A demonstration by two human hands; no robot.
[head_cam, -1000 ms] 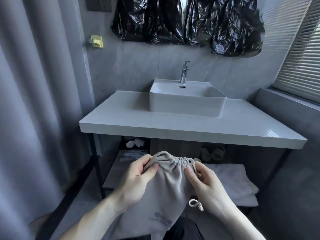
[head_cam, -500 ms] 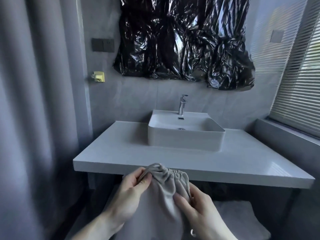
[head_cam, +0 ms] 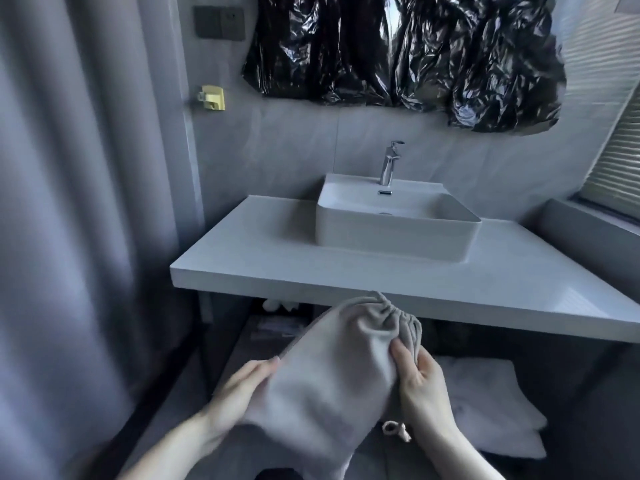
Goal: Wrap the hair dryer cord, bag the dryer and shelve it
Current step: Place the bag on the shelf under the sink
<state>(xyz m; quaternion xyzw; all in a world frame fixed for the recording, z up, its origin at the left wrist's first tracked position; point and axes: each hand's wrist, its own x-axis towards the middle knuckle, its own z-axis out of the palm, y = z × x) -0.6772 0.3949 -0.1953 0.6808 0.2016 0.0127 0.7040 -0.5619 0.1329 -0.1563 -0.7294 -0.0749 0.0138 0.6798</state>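
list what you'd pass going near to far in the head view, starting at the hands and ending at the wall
Left hand and right hand holding the grey drawstring bag → countertop front edge → white basin → faucet → black plastic sheeting on the wall.

A single wide-angle camera worn on the person's head looks forward and slightly down, square-on to a pale grey vanity countertop (head_cam: 263, 258) carrying a white rectangular basin (head_cam: 391, 233). Both bare forearms enter from the bottom edge, very near the lens. Straight lines bow toward the edges, notably the slatted window blind (head_cam: 620, 140) at right.
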